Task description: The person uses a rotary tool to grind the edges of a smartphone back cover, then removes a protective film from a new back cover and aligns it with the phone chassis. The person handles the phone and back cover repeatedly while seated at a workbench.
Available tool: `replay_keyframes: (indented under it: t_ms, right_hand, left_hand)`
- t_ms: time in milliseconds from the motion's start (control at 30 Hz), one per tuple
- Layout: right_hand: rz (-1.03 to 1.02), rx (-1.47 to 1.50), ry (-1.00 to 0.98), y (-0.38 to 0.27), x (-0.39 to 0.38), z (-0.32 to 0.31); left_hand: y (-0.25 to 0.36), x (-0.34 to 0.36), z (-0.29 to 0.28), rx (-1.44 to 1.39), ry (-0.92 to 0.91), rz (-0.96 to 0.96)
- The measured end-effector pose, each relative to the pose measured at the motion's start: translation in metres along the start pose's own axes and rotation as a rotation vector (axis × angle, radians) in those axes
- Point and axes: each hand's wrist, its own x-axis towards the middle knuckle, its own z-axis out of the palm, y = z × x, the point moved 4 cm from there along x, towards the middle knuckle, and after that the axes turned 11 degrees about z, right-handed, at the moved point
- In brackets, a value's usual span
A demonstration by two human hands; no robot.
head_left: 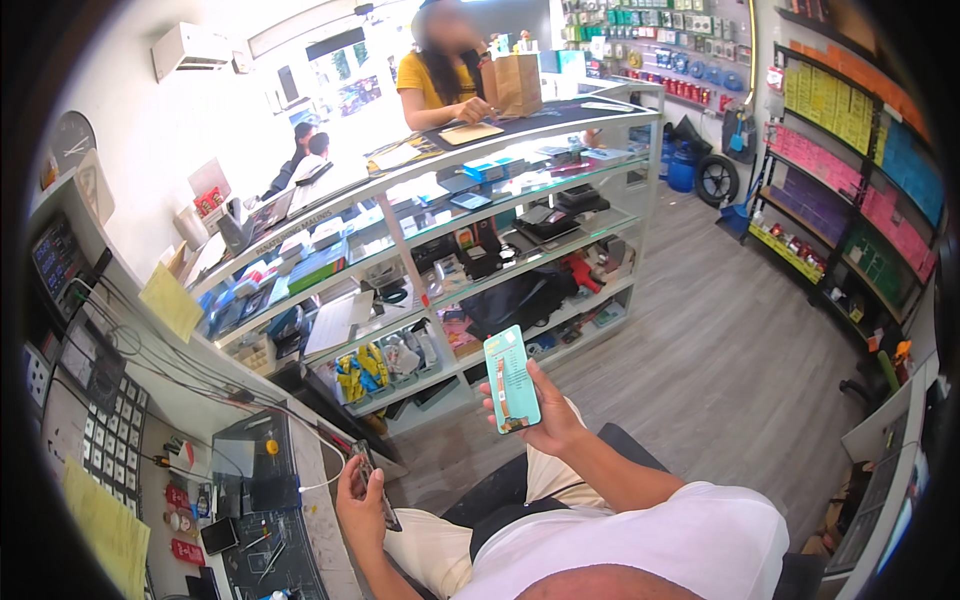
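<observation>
My right hand point(548, 408) is closed round a phone screen panel point(512, 385), held up with its pale green back toward me. An orange ribbon cable and small printed labels show on that back. Lower and to the left, my left hand point(362, 500) grips a dark phone point(376, 485), tilted nearly edge-on, so most of its face is hidden. The phone is close to the edge of the workbench point(325, 545). A white cable point(335, 455) curves beside my left hand; whether it touches the phone I cannot tell.
On the workbench lie a dark work mat point(270, 560), tweezers point(272, 560) and red small containers point(187, 550). A glass display counter point(420, 270) stands ahead. Behind it, a person in yellow point(440, 85) is beside a paper bag point(518, 85). Shelves point(850, 170) line the right.
</observation>
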Motion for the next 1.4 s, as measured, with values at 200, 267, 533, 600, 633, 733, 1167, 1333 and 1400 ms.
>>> replay_keyframes:
  t_ms: [200,267,533,600,633,733,1167,1333,1400]
  right_hand:
    - [-0.135,0.067,0.032,-0.025,-0.017,-0.018]
    - [-0.150,0.092,0.049,-0.031,-0.019,-0.022]
    - [-0.163,0.152,0.015,-0.034,0.002,-0.013]
    - [-0.165,0.188,-0.050,-0.039,0.009,-0.012]
    - [-0.163,0.207,-0.102,-0.040,0.013,-0.011]
    - [-0.221,0.301,-0.081,-0.053,0.014,-0.016]
    - [0.075,0.126,-0.399,0.012,0.062,0.080]
    - [0.281,0.231,-0.168,0.060,0.040,0.030]
    - [0.266,0.191,0.018,0.061,0.033,0.010]
  left_hand:
    - [-0.021,-0.005,0.002,-0.003,-0.003,-0.060]
    - [-0.023,-0.004,0.004,-0.022,-0.008,-0.070]
    - [-0.010,0.018,0.017,-0.120,-0.049,0.005]
    - [-0.004,0.025,0.020,-0.125,-0.037,0.044]
    - [-0.001,0.029,0.021,-0.128,-0.030,0.058]
    - [0.011,0.042,0.030,-0.247,-0.035,0.085]
    - [0.029,0.051,0.048,-0.326,-0.077,0.010]
    - [0.012,0.039,0.039,-0.369,-0.008,-0.091]
    - [0.013,0.044,0.042,-0.443,-0.021,-0.039]
